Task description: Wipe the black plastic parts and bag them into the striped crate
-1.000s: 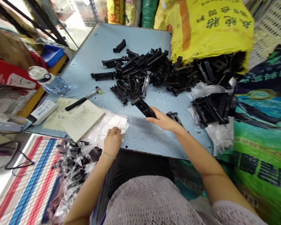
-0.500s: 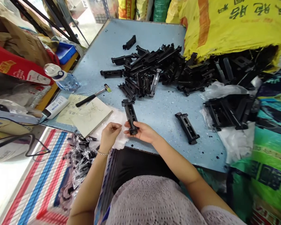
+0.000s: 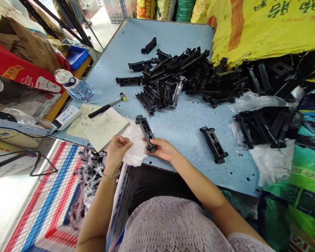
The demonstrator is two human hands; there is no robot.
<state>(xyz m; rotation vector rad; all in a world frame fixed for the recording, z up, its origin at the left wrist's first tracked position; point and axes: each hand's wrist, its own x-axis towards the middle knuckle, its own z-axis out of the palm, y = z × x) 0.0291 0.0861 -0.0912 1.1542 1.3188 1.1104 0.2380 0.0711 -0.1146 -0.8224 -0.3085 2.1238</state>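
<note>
1. The right hand [image 3: 163,149] is closed on the near end of the held part [image 3: 146,133], a black piece, above the table [image 3: 178,122] near its front edge. The thumb lies on top; the part's near end is partly covered by the thumb and fingers, and most of the other fingers are hidden beneath.
2. The left hand [image 3: 117,150] is at the left edge of the white bags [image 3: 135,148], thumb and fingertips bent close together. Whether they pinch a bag or nothing cannot be told. The bags are partly hidden by this hand and the held part, and their number is unclear.
3. The loose part [image 3: 214,144] lies in full view, right of the right hand and apart from it.
4. Beyond is the pile [image 3: 173,71] of black parts, overlapping so much that single ones are hard to pick out.
5. The yellow sack [image 3: 262,31] is cut off at the top and right; its dark mouth shows parts only dimly.
6. The hammer [image 3: 106,106] rests partly on the papers [image 3: 105,127], whose lettering is too faint to read.
7. The basket [image 3: 55,196] is cut off below, its wrapped contents partly covered by the left forearm.
</note>
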